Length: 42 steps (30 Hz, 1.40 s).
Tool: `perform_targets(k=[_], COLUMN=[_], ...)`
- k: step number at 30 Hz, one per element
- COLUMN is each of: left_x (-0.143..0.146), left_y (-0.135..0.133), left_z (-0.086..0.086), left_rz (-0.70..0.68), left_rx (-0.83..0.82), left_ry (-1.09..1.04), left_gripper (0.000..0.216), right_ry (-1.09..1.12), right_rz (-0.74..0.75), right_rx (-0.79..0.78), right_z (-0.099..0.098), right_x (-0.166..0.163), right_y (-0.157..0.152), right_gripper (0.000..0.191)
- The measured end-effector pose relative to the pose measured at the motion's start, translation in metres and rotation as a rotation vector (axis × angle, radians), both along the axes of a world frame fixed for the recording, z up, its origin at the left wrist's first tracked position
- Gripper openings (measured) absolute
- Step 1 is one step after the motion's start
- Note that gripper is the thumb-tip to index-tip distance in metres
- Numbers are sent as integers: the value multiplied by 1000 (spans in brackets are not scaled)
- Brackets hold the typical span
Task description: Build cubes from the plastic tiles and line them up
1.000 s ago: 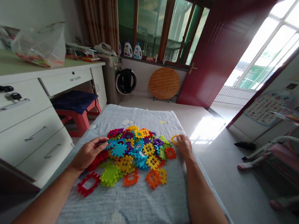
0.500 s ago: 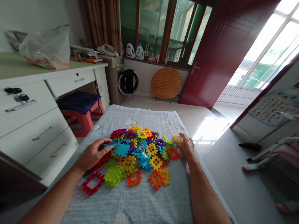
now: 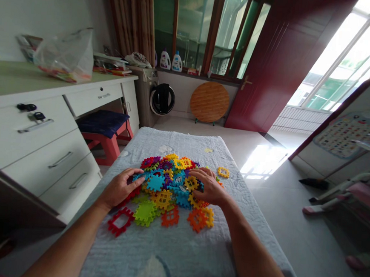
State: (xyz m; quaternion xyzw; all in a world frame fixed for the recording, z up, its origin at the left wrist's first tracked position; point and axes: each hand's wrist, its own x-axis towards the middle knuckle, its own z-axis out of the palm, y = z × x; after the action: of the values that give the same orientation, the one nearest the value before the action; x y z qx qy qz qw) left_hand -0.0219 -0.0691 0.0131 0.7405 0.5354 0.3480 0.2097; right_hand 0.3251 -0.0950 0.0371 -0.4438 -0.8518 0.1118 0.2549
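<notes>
A heap of colourful interlocking plastic tiles (image 3: 171, 184) lies on a grey-blue quilted cloth (image 3: 176, 253) covering a low table. My left hand (image 3: 120, 189) rests at the heap's left edge, fingers curled onto a blue tile. My right hand (image 3: 208, 187) lies over the right side of the heap, fingers spread flat on the tiles. One small yellow tile (image 3: 223, 172) sits alone to the right of the heap. A red frame tile (image 3: 120, 221), a lime-green tile (image 3: 145, 212) and orange tiles (image 3: 198, 218) lie at the near edge.
A white desk with drawers (image 3: 44, 136) stands on the left, a plastic bag (image 3: 65, 56) on top. A red stool with a blue cushion (image 3: 105, 130) is beneath it. A round wooden tabletop (image 3: 209, 102) leans by the far wall. A pink chair (image 3: 357, 190) stands right.
My right hand left the small yellow tile at the heap's right edge and moved left onto the heap. My left hand stayed at the left edge. The camera shifted slightly.
</notes>
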Motion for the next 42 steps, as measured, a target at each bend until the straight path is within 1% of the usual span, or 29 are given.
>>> perform_targets(k=[2,6,8,10,12,13,14,16,17,18,21,24,27,31,34,37,42], left_x=[0,0,0,1,1,1,1,1,1,1,0,0,1,1,0,-2,-5], left_y=[0,0,0,0,0,0,0,1,1,2,2,2,2,2,4,5,7], left_z=[0,-2,-1,-1,0,0,0,0,-1,-1,-2,-1,-1,-2,-4,-8,-12], left_rz=[1,-6,-7,-7,-7,-7,-7,-5,-4,-4,-6,-9,-11,-29,-32,-37,-35], left_rx=[-1,-8,-13,-15,-18,-20,-21,-16,-10,-4,-4,-20,-26,-31,-32,-26,-10], left_ry=[5,9,7,3,1,1,1,5,7,9,12,13,12,7,2,-6,2], left_gripper=[47,46,47,48,48,48,48,47,47,47,47,48,49,48,47,47,46], right_ry=[-31,-38,-7,54,123,145,155,126,88,49,-44,-107,-150,-180,-214,-244,-264], right_rz=[8,-6,-26,-92,-242,-354,-496,-762,-838,-874,-844,-816,-831,-835,-821,-751,-669], right_rx=[6,-9,-10,12,59,87,108,71,22,-29,-119,-127,-137,-182,-190,-185,-228], right_z=[0,3,7,10,11,10,7,0,-5,-10,-25,-35,-39,-35,-29,-23,-19], right_x=[-8,-10,-4,11,34,47,61,85,94,101,107,103,99,99,100,101,105], right_y=[-3,-3,0,4,11,15,18,24,26,27,31,34,36,36,39,46,57], right_gripper=[62,55,53,49,45,45,46,46,46,46,46,47,45,47,54,61,60])
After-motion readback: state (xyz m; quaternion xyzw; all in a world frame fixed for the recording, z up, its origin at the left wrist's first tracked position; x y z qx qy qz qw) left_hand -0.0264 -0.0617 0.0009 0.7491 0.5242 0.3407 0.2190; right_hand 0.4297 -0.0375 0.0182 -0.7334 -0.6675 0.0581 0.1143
